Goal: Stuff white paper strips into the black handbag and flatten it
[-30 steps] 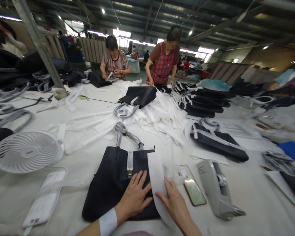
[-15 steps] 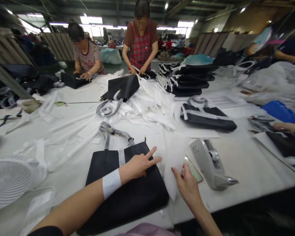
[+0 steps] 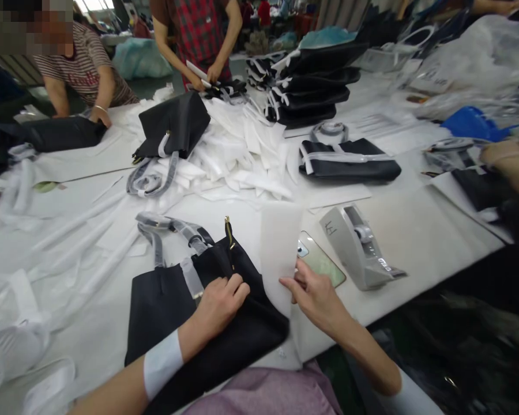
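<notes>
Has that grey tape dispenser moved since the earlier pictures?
No. The tape dispenser still sits beside the phone, just to its right; the camera's view has shifted instead.

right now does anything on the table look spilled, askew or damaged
Nothing looks clearly spilled or damaged; only the black bag beyond the hands looks askew, tilted on the loose heap of white sheets.

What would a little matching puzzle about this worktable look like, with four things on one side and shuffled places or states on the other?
Things
1. Left hand
2. Right hand
3. Phone
4. Tape dispenser

Places or states
A. Flat on the table, camera side up
B. Grey, with dark marks on its side
C. Closed on the black bag
D. Holding a white sheet by its edge

Pairs: 1-C, 2-D, 3-A, 4-B
</notes>
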`<state>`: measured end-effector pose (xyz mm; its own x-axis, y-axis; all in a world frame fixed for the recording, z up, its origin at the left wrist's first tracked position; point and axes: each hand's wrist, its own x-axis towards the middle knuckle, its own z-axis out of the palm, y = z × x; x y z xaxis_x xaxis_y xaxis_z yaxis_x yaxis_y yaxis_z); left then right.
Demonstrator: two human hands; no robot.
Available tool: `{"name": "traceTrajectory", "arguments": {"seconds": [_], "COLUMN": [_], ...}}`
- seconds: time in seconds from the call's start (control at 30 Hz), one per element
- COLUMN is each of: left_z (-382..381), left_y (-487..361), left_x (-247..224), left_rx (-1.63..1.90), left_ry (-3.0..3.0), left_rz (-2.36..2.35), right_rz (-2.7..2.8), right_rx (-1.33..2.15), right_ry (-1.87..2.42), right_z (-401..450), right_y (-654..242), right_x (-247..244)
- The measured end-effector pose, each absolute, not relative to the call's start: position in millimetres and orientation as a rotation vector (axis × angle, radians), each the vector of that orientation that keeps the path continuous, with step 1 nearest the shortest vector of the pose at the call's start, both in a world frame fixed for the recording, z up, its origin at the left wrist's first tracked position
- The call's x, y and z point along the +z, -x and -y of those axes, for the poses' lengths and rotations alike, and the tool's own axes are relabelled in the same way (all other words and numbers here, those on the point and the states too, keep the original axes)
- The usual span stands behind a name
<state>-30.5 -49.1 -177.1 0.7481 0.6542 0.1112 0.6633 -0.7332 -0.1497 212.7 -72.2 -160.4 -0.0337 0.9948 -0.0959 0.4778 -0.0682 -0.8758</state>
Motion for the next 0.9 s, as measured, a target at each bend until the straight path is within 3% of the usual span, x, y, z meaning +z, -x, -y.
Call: {"name": "traceTrajectory", "arguments": {"seconds": [0.33, 0.73, 0.9], "left_z": [46.5, 46.4, 46.7], "left_y": [26.8, 23.5, 22.4], "left_x": [-176.6, -175.6, -176.9], "left_rx": [-0.072, -0.028, -0.044], "left_ry": [2.788, 2.808, 2.830], "left_rz": [1.065, 1.171, 1.190], "right_rz": [1.996, 1.626, 1.834], "right_rx": [1.105, 1.309, 1.289], "right_ry": [1.647, 1.651, 1.614], "right_z": [64.2, 70.1, 65.7], "right_y": [-199.5, -190.2, -190.5], "right_x": [-196.0, -203.0, -199.2]}}
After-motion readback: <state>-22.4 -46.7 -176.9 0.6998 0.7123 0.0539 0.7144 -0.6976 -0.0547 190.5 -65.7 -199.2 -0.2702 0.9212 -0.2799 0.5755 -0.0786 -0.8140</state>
